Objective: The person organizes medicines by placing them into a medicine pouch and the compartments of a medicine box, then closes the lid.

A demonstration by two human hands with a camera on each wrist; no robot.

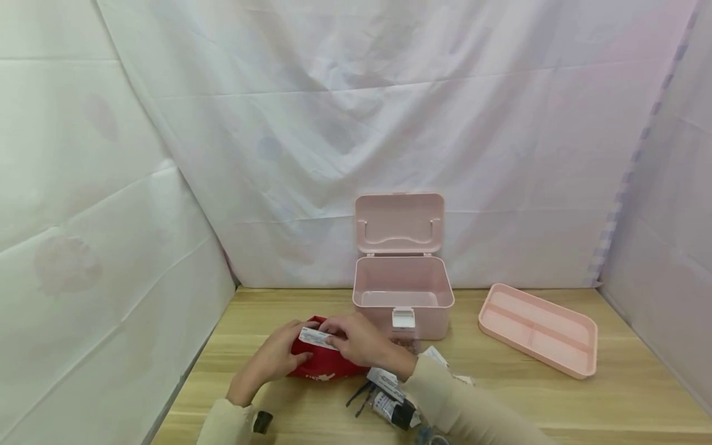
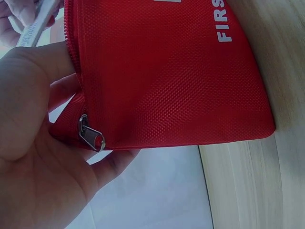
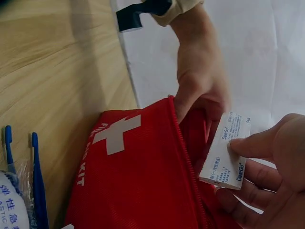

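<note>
A red first aid pouch [image 1: 328, 363] with a white cross stands on the table, its zipper undone along the top. My left hand [image 1: 277, 351] grips the pouch by its opening, thumb at the front; the zipper pull [image 2: 89, 134] hangs by the palm in the left wrist view. Between thumb and fingers, my right hand [image 1: 356, 339] pinches a small flat white box [image 3: 226, 151] printed with blue text. The box is over the pouch's mouth, tilted. What lies inside the pouch is hidden.
Behind stands a pink box [image 1: 403, 300] with its lid raised. A pink divided tray [image 1: 536, 330] lies at the right. By the right forearm are wrapped packets [image 1: 386, 383], blue tweezers [image 3: 38, 176] and a wrapped elastic bandage [image 3: 12, 202].
</note>
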